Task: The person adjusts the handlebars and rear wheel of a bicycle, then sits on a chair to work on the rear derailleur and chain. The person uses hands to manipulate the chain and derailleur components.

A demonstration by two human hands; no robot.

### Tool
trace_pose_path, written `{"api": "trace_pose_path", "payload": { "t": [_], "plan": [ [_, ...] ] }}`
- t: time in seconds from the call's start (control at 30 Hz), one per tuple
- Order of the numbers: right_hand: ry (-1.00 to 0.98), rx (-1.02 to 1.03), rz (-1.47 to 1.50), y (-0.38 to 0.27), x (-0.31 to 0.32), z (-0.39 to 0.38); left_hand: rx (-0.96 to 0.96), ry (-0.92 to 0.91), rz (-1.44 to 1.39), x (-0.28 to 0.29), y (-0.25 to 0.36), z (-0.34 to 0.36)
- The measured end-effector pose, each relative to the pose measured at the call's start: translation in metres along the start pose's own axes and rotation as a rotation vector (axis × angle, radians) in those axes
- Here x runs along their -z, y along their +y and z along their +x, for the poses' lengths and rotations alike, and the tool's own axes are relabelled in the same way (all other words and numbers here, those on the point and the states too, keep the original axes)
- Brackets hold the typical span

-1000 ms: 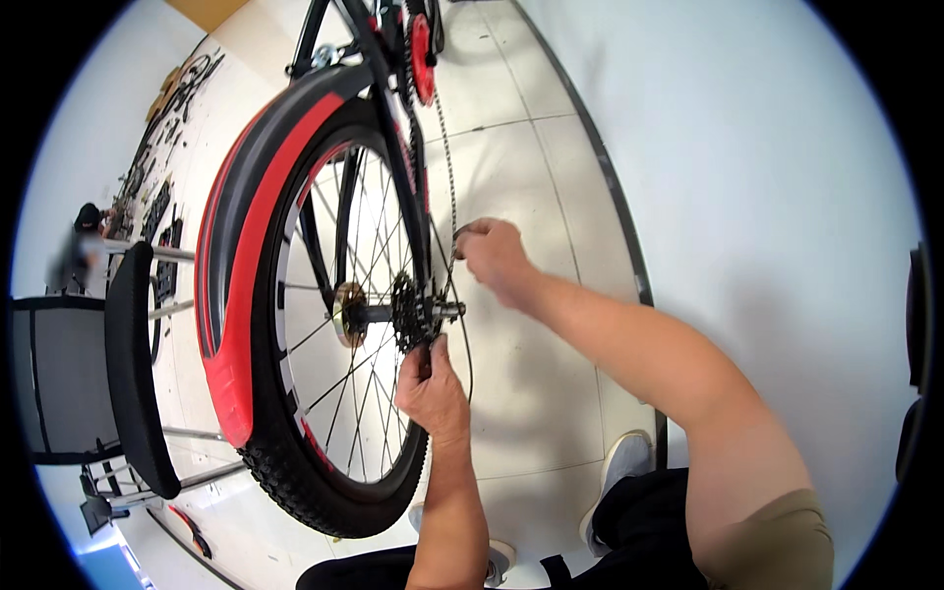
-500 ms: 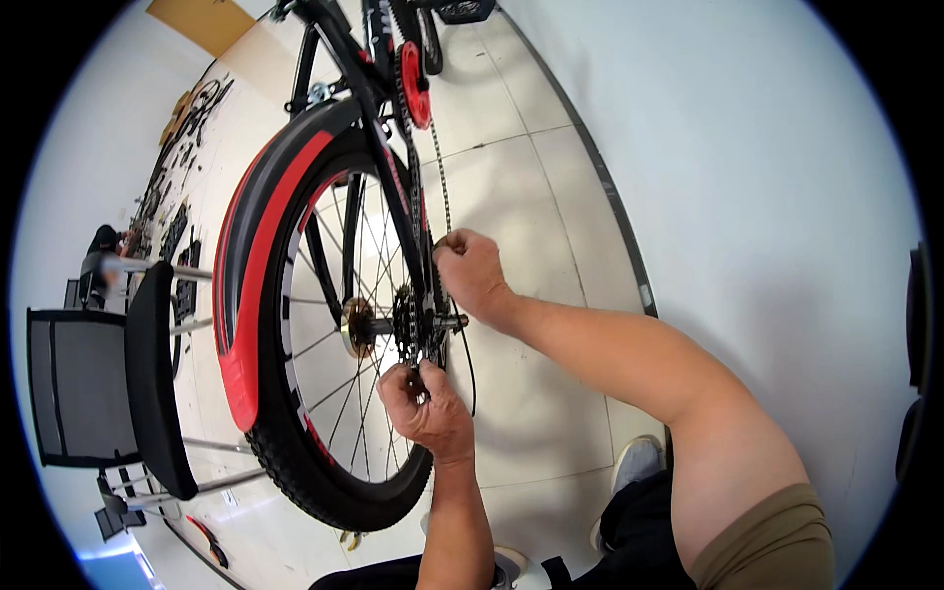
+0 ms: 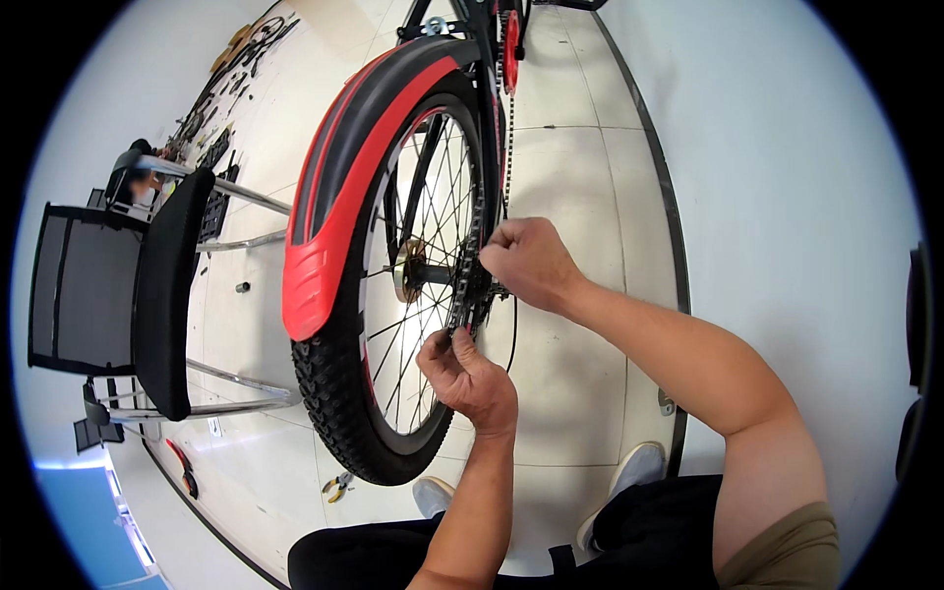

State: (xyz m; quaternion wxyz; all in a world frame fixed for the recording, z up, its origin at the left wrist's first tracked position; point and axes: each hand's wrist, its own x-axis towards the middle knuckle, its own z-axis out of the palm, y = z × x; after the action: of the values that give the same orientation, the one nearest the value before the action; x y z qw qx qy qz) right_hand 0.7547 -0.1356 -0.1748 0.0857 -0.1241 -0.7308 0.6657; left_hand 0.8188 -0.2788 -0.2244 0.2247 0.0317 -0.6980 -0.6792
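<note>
Centrally, both hands pinch the black metal bicycle chain (image 3: 470, 265): left hand (image 3: 470, 374) below, right hand (image 3: 526, 264) above; keep it taut on the sprocket.

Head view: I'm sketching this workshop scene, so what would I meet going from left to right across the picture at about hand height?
Black chair → red and black mudguard → knobbly rear tyre → left hand → right hand → white wall.

head cam | looks down, close | rear wheel (image 3: 393, 295) fills centre
</note>
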Motion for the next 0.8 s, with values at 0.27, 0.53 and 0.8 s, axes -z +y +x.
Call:
{"api": "trace_pose_path", "payload": {
  "t": [0.27, 0.53, 0.8],
  "plan": [
    [-0.292, -0.38, 0.085, -0.039, 0.004, -0.016, 0.054, 0.009, -0.075, 0.001, -0.008, 0.005],
    [-0.246, -0.347, 0.201, -0.029, -0.011, -0.011, -0.061, 0.0, 0.083, 0.001, -0.012, 0.004],
    [-0.219, -0.281, 0.125, -0.029, -0.017, -0.014, -0.13, -0.041, 0.204, 0.004, -0.013, 0.009]
  ]
}}
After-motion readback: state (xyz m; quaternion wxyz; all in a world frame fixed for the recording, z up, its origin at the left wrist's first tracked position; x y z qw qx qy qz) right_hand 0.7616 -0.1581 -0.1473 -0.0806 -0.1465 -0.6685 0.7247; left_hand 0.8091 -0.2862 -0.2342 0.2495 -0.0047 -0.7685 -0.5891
